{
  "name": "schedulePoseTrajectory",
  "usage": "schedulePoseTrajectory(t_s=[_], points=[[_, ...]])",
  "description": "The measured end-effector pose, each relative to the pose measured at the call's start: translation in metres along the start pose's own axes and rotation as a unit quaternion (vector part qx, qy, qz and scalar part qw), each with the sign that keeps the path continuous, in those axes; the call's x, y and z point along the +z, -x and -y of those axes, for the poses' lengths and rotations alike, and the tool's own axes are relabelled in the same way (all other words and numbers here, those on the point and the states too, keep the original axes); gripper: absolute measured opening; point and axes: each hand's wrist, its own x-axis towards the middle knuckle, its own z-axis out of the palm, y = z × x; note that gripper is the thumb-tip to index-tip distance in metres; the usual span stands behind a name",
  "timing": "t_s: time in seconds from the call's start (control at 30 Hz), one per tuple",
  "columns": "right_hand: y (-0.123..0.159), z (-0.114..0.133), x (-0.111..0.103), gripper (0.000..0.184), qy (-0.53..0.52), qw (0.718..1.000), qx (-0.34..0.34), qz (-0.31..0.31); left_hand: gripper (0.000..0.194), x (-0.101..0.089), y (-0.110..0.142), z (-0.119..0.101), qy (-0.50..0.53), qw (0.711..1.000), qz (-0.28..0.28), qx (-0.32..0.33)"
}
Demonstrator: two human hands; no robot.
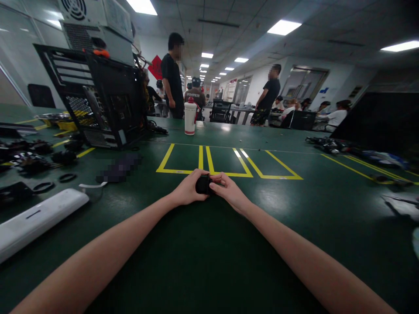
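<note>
Between my two hands is a small black object [202, 185], rounded and dark; its exact kind is too unclear to name. My left hand [189, 187] wraps round its left side, thumb below and fingers on top. From the right, my right hand [226, 187] pinches its edge with thumb and fingertips. Both hands are over the green table [203, 253], just in front of several yellow tape outlines [225, 174]. Part of the black object is hidden by the fingers.
An open black computer case [108, 100] stands at left, with metal power supply units [98, 17] above it. A white bottle [190, 117] stands beyond the tape. A white device [42, 220] and dark rings [43, 187] lie at left; cables [324, 144] lie at right. People are in the background.
</note>
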Motion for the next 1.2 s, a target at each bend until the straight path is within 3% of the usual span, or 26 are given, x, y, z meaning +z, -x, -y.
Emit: schedulePoseTrajectory(t_s=[0.27, 0.43, 0.63, 0.8, 1.0, 1.2], points=[[-0.0011, 0.0057, 0.0015, 0.031, -0.017, 0.998, 0.055, -0.014, 0.060, 0.0006, -0.0001, 0.0023, -0.007, 1.000, 0.001, 0.003], [0.0005, 0.0029, -0.0037, 0.039, 0.003, 1.000, 0.010, 0.017, 0.057, 0.0001, 0.0000, 0.0007, -0.001, 1.000, 0.005, 0.002], [-0.0016, 0.0042, 0.0002, 0.023, 0.002, 1.000, 0.008, -0.005, 0.059, -0.0005, 0.0000, -0.0010, 0.006, 1.000, 0.005, -0.015], [-0.0027, 0.0037, 0.0004, 0.029, -0.005, 0.999, 0.043, -0.007, 0.059, -0.0014, 0.0000, -0.0012, -0.001, 1.000, 0.005, -0.010], [-0.0007, -0.0008, -0.0033, 0.037, 0.012, 1.000, -0.003, 0.011, 0.057, -0.0008, -0.0004, -0.0014, 0.003, 1.000, 0.009, -0.005], [-0.0035, -0.0025, -0.0011, 0.023, 0.013, 1.000, -0.012, -0.017, 0.059, -0.0001, -0.0008, -0.0005, 0.003, 1.000, 0.002, -0.008]])
